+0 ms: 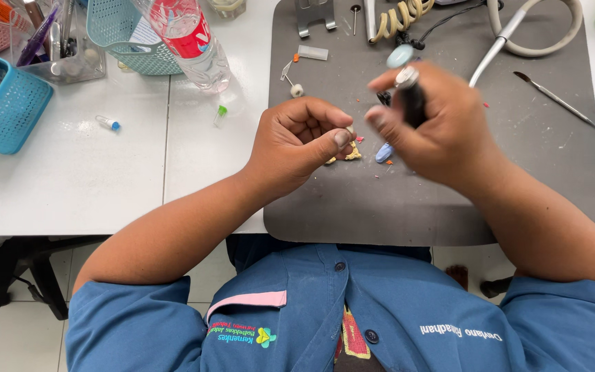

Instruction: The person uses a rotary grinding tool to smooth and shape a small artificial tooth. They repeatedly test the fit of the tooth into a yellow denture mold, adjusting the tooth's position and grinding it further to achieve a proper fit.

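The person's left hand (297, 141) is curled narrow, thumb pressed to the fingertips around a small yellowish piece (349, 153), most of it hidden behind the fingers; only a corner shows, just above the dark grey mat (449, 200) that lies on the white bench (91, 179). The right hand (435, 127) is closed round a black handheld tool (411, 100) with a silver collar, blurred in the picture, so it is likely in motion. The tool's long axis runs roughly up and down in the view; its working tip is hidden by the fingers, but the tool appears to aim towards the piece in the left hand.

By the look of it, the step in hand is fine shaping or trimming of the small piece, with the two hands brought close together, near but not clearly touching. A next move would call for a steady left-hand pinch, the piece turned so its worked edge faces the tool, and a light touch, since the piece is small and easy to lose. How the piece itself points cannot be told, it is too covered.

Small red and orange crumbs (388, 162) lie on the mat beneath the hands. A thin metal pick (559, 102) lies well apart at the right, a plastic bottle (194, 41) and a teal basket (5, 114) at the left
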